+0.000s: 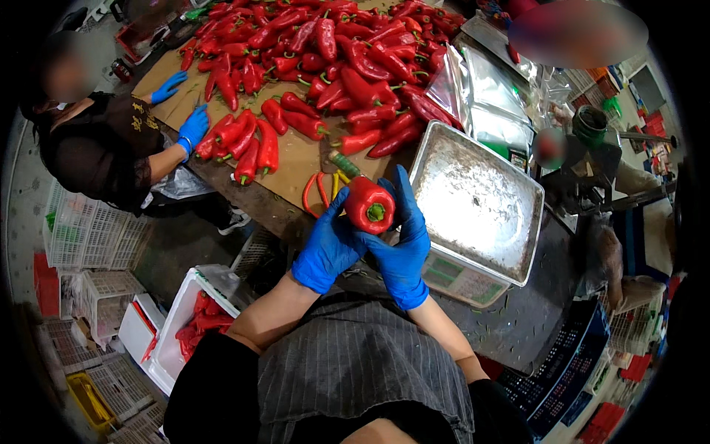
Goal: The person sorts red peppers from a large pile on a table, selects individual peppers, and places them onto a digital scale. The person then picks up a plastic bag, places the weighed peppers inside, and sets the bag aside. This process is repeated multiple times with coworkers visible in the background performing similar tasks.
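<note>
Between both gloved hands I hold a red pepper [364, 201], its green stem end turned toward me. My left hand [328, 248], in a blue glove, closes on its left side. On the other side my right hand [404, 248], gloved the same, grips it with the fingers pointing up and away. Just beyond the pepper lies a green-handled tool [344, 163] whose far end I cannot make out. Thin red chilies [313, 192] and yellow ones [338, 183] lie beside it on the cardboard. A large heap of long red peppers [325, 52] covers the far part of the table.
A metal tray [473, 203] stands at my right, near plastic bags [492, 85]. A co-worker's blue-gloved hands [194, 127] rest by the peppers at the left. Below stand a white foam box [174, 348] holding red peppers and white crates [96, 233]. A blue crate [566, 370] is at lower right.
</note>
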Tool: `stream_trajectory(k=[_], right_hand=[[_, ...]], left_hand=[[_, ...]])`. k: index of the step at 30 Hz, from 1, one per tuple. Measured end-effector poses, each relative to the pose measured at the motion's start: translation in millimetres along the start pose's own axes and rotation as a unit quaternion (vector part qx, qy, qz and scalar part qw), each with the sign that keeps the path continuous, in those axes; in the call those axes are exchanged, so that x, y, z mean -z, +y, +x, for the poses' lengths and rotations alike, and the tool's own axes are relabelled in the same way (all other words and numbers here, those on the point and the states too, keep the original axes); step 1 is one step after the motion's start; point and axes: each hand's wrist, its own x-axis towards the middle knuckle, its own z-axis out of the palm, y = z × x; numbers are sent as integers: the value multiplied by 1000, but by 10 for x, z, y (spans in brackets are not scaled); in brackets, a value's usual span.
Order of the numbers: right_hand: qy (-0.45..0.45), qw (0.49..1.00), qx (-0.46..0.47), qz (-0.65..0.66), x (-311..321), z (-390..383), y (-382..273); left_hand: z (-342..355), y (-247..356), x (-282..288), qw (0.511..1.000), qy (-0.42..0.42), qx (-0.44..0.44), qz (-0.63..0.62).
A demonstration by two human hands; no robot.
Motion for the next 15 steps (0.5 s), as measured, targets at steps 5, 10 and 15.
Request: stream_trajectory(k=[5, 10, 15], right_hand=[[12, 998, -36, 45, 25, 58, -109], [18, 996, -36, 79, 25, 51, -111], [12, 998, -31, 48, 65, 77, -174]], left_hand=[[43, -51, 114, 984, -105, 66, -130], [10, -115, -7, 993, -99, 32, -64], [-45, -100, -117, 996, -58, -35, 55]])
